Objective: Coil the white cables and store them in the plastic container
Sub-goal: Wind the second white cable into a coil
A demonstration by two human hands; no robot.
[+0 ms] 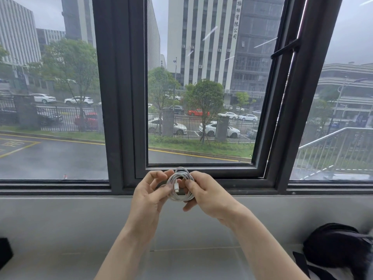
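Observation:
A white cable is wound into a small round coil, held up in front of the window sill. My right hand grips the coil's right side with its fingers curled around the loops. My left hand pinches the coil's left side, thumb and forefinger near the white plug end that lies across the coil's middle. No plastic container is in view.
A dark-framed window fills the wall ahead, its right sash swung open. A grey sill runs below it. A black bag with straps lies at the lower right; a dark object sits at the left edge.

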